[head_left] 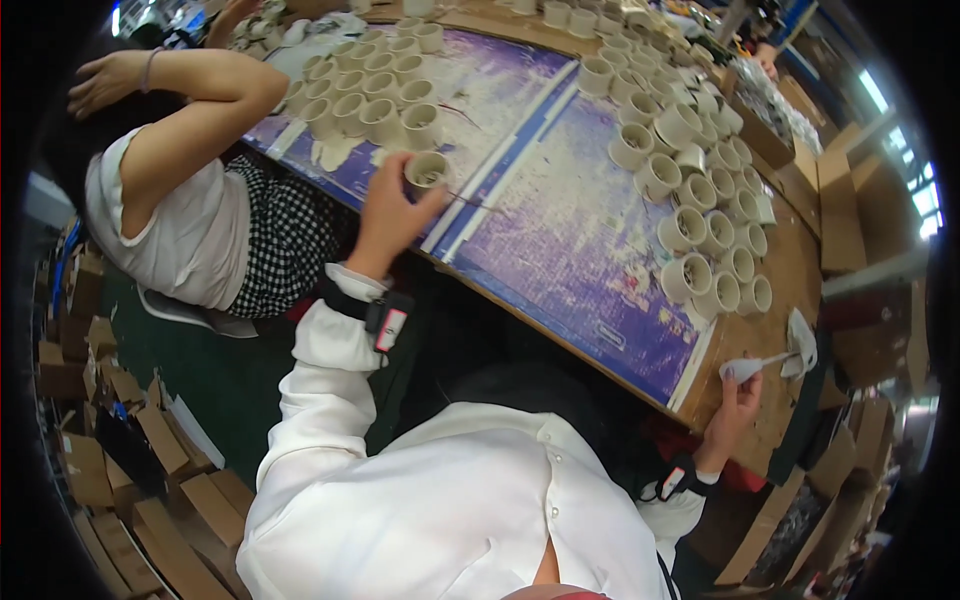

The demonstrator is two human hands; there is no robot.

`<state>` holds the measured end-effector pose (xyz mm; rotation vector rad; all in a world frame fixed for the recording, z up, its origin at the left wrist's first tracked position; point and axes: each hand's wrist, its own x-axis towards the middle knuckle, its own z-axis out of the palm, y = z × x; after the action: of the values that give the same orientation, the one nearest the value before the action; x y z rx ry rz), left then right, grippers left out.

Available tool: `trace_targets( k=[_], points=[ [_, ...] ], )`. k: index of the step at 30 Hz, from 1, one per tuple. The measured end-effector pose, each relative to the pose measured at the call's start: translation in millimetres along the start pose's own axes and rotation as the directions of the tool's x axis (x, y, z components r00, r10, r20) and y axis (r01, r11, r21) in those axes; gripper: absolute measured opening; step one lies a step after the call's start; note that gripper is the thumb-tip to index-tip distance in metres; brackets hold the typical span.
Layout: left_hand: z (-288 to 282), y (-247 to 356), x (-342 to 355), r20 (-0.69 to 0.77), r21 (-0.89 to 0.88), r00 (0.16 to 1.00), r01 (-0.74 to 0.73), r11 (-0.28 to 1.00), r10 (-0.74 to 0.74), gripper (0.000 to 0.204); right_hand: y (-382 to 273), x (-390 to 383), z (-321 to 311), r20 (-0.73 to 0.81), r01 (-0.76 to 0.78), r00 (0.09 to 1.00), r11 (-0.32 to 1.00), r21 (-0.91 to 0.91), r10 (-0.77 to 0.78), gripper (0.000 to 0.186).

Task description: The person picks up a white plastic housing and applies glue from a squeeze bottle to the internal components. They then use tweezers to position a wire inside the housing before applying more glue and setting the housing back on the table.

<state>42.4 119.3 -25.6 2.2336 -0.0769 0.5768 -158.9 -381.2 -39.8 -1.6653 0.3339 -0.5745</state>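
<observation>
My left hand [388, 215] is closed around a cream-coloured cylindrical cup [428, 172], holding it by the sides near the front edge of the table. Something small lies inside the cup, too small to make out. A thin dark wire [470, 202] runs from beside it to the right. At the table's right front corner, my right hand [735, 415] grips a white tapered piece [740, 369] with a thin spout pointing right. The spout's tip lies by a crumpled white cloth or tissue [800, 343].
Rows of similar cups stand at the table's back left [378, 85] and right [690, 225]. Worn purple sheets [560, 235] cover the tabletop [790, 275]. A person in a white shirt [175, 215] sits close on my left, arm raised. Cardboard boxes [170, 440] crowd the floor.
</observation>
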Motion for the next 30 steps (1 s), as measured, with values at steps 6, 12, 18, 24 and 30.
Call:
trace_targets(
  k=[6, 12, 18, 24, 30],
  points=[
    [21.1, 32.1, -3.6, 0.024, -0.013, 0.994, -0.107, 0.994, 0.108, 0.052, 0.5, 0.8, -1.3, 0.028, -0.038, 0.999, 0.998, -0.056, 0.040, 0.043],
    [30.4, 41.3, 2.2, 0.016, -0.038, 0.990, -0.141, 0.989, 0.141, 0.053, 5.3, 1.4, -0.4, 0.005, 0.001, 1.000, 0.997, -0.072, -0.001, 0.043],
    [38.8, 60.4, 24.8, 0.068, -0.104, 0.994, -0.072, 0.992, 0.080, 0.056, 4.6, 1.2, 7.4, 0.002, 0.006, 1.000, 0.998, -0.065, -0.005, 0.043],
    [64.9, 63.7, 76.7, 0.211, -0.064, 0.977, 0.040, 0.997, -0.026, 0.059, 1.5, -1.8, 11.1, -0.021, -0.007, 1.000, 1.000, -0.028, 0.006, 0.043],
    [98.8, 45.2, 106.2, 0.197, 0.084, 0.980, -0.051, 0.995, 0.034, 0.064, 1.1, -4.4, 12.2, -0.014, -0.031, 0.999, 0.999, -0.008, 0.031, 0.042]
  ],
)
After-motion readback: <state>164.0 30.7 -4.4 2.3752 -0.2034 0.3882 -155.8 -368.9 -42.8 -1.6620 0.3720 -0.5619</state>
